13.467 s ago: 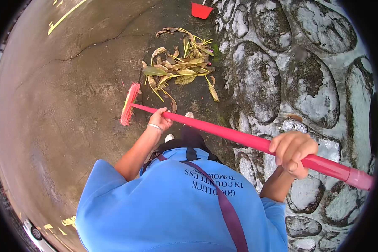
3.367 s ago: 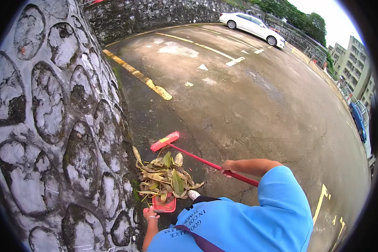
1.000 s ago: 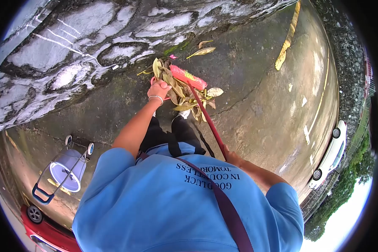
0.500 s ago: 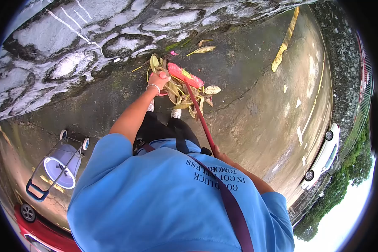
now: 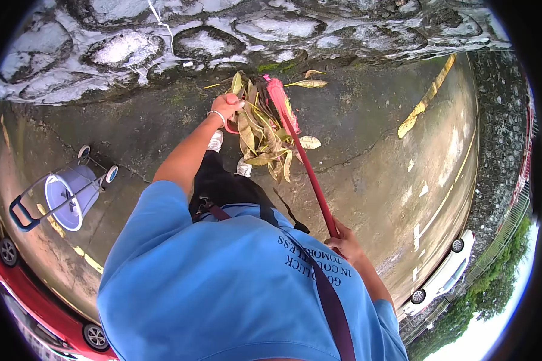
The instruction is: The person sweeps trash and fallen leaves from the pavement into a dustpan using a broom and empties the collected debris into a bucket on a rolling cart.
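Note:
My left hand (image 5: 227,107) is closed around the handle of a red dustpan (image 5: 230,128), which is mostly hidden beneath dry leaves (image 5: 260,133). Wrapped round the red stick of the broom (image 5: 312,174), my right hand (image 5: 345,240) is at the lower right, beside the blue shirt. The broom's pink bristle head (image 5: 280,101) rests against the right side of the leaf heap. Long brown and yellow-green leaves lie piled between the bristles and my left hand. A few loose leaves (image 5: 308,83) lie beyond the head, near the wall.
A stone wall (image 5: 277,27) runs along the top. At the left a pale bucket (image 5: 72,195) sits on a wheeled trolley with a blue handle, above a red car (image 5: 45,307). A white car (image 5: 442,274) stands at the lower right. My shoes (image 5: 215,141) are just below the leaves.
The view has turned. The broom head has swung to a steeper angle beside the leaves, with its stick still in my right hand. My left hand stays on the dustpan handle.

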Action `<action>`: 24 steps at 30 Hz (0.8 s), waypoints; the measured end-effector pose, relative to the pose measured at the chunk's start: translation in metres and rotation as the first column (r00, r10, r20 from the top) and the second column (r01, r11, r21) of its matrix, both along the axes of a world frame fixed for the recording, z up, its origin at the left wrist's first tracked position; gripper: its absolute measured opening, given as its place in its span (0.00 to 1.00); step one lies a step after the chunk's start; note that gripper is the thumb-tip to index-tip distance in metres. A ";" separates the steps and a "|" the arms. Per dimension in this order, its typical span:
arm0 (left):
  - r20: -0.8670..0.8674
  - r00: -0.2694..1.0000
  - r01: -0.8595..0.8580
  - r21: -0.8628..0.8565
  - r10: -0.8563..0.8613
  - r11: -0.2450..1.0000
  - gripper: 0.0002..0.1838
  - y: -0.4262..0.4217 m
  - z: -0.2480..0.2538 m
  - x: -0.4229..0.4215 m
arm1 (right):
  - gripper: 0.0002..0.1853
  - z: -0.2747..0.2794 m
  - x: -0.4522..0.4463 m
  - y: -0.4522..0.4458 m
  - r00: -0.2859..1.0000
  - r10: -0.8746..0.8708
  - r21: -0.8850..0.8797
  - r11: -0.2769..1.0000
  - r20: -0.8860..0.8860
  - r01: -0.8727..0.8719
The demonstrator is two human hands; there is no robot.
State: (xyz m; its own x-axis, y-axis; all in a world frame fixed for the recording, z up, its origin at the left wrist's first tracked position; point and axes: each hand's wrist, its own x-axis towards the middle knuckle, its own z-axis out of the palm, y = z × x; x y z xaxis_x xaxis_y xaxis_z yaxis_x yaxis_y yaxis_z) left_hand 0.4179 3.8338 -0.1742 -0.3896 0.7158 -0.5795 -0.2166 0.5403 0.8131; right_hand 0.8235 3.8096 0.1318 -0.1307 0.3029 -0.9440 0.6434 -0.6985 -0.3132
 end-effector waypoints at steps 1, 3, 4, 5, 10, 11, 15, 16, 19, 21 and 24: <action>-0.023 1.000 -0.014 -0.001 0.014 1.000 0.10 -0.011 0.008 -0.004 | 0.42 0.008 0.007 -0.002 1.000 -0.024 0.015 1.000 0.002 0.024; 0.050 0.994 -0.096 0.063 0.093 0.993 0.08 -0.034 0.016 -0.007 | 0.43 0.023 0.021 -0.004 0.998 -0.068 0.054 0.996 0.013 0.067; 0.065 0.990 -0.134 0.084 0.129 0.987 0.07 -0.045 0.015 -0.009 | 0.43 0.024 0.030 -0.003 0.997 -0.083 0.077 0.994 -0.009 0.083; 0.075 0.988 -0.144 0.103 0.137 0.984 0.06 -0.057 0.014 -0.010 | 0.43 0.024 0.038 -0.002 0.995 -0.096 0.097 0.990 -0.032 0.098; 0.153 0.953 -0.285 0.174 0.260 0.943 0.06 -0.116 0.043 -0.006 | 0.42 0.007 0.061 0.022 1.000 0.004 0.170 0.985 -0.019 -0.001; 0.157 0.946 -0.312 0.184 0.285 0.932 0.06 -0.127 0.058 -0.005 | 0.42 -0.003 0.066 0.028 1.000 0.021 0.186 0.982 -0.012 -0.018; 0.292 0.830 -0.556 0.360 0.475 0.749 0.06 -0.161 0.079 0.002 | 0.42 -0.041 0.082 0.053 0.995 0.095 0.158 0.983 0.004 -0.095; 0.299 0.811 -0.583 0.355 0.503 0.731 0.05 -0.165 0.087 0.006 | 0.42 -0.048 0.084 0.056 0.993 0.114 0.150 0.982 0.019 -0.116; 0.280 0.819 -0.574 0.355 0.501 0.738 0.06 -0.174 0.075 0.024 | 0.40 -0.059 0.093 0.059 0.996 0.072 0.109 0.991 0.048 -0.077; 0.277 0.819 -0.573 0.355 0.503 0.738 0.06 -0.176 0.070 0.041 | 0.37 -0.058 0.105 0.054 0.998 0.035 0.096 0.995 0.060 -0.041; 0.246 0.838 -0.544 0.329 0.486 0.772 0.06 -0.176 0.047 0.057 | 0.37 -0.055 0.135 0.053 0.990 -0.038 0.036 0.999 0.133 0.033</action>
